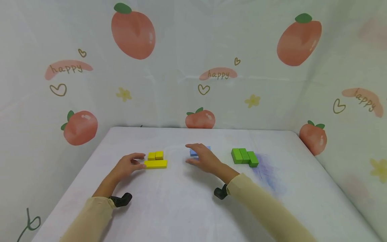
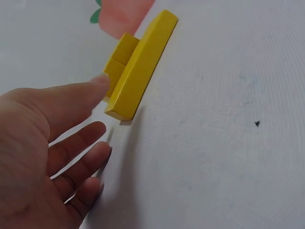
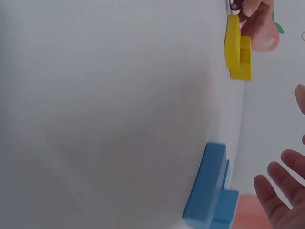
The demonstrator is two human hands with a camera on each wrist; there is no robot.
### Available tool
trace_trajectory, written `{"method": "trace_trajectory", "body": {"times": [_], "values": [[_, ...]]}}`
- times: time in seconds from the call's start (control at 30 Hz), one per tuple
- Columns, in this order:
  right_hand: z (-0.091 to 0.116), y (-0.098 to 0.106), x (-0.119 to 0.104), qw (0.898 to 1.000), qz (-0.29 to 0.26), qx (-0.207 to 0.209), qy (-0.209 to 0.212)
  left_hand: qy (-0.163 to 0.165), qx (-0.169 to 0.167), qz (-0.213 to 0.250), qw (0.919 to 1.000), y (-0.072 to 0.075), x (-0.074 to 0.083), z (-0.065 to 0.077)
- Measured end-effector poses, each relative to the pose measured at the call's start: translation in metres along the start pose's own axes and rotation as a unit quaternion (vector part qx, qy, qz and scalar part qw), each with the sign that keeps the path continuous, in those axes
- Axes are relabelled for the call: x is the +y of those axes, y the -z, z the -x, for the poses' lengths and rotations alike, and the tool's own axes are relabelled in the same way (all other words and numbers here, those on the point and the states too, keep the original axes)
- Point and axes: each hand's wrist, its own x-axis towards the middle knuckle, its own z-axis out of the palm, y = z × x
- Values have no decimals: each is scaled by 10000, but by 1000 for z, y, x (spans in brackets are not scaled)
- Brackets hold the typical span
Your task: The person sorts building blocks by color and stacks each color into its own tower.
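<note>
My left hand (image 1: 124,167) is at the left end of a long yellow block (image 1: 155,164), fingers loosely bent and gripping nothing. Two small yellow blocks (image 1: 155,155) sit just behind that long one. In the left wrist view the thumb (image 2: 71,102) overlaps the near small block; whether it touches cannot be told. My right hand (image 1: 207,160) hovers with spread fingers over the blue blocks (image 1: 193,153) and partly hides them. The right wrist view shows a long blue block (image 3: 206,186) with smaller blue pieces (image 3: 225,207) beside it, apart from the fingers (image 3: 283,181).
Three green blocks (image 1: 237,156) stand side by side to the right, the rightmost set nearer. A bluish-purple stain (image 1: 267,171) marks the white tabletop (image 1: 169,208) close by. Behind rises a white cloth (image 1: 169,101) printed with fruit.
</note>
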Motion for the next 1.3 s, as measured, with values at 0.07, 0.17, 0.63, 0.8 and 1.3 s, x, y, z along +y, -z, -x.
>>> {"method": "trace_trajectory", "body": {"times": [0.07, 0.17, 0.63, 0.8, 1.3], "values": [[-4, -6, -3, 9999, -82, -24, -77, 29, 3, 25, 10000, 0, 0, 0], [-7, -12, -8, 9995, -288, -35, -110, 129, -31, 54, 9999, 0, 1, 0], [-25, -40, -21, 9968, -669, -262, -361, 313, -101, 115, 9994, -2, -2, -2], [-31, -50, -25, 9932, -939, -329, -612, 374, -88, 145, 9992, -3, -4, -4], [-48, -73, -41, 9874, -1064, -346, -1121, 401, -120, 14, 9991, -2, -2, -4]]}}
